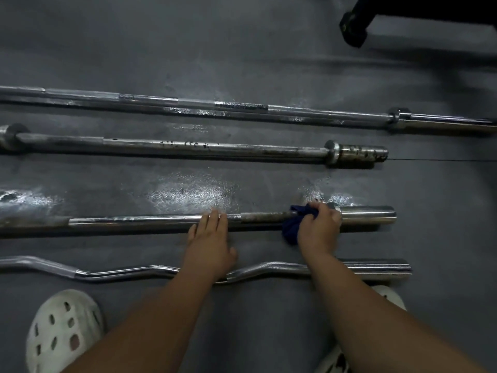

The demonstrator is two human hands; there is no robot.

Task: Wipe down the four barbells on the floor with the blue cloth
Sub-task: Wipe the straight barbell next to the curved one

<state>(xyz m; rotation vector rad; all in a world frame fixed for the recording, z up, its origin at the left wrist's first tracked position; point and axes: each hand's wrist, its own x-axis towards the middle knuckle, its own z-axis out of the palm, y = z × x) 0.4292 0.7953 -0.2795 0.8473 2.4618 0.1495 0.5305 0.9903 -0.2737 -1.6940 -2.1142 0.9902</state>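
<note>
The right hand (pixel 320 224) grips the blue cloth (pixel 293 224) around the third bar (pixel 150 219), near its right sleeve. The left hand (pixel 211 238) rests open, fingers straight on this bar.

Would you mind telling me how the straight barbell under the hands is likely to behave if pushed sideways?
It would probably roll: the straight barbell is round and lies loose on the flat floor, and the left hand rests flat on it, perhaps steadying it. Long and all metal, it likely feels heavy and stiff.
</note>
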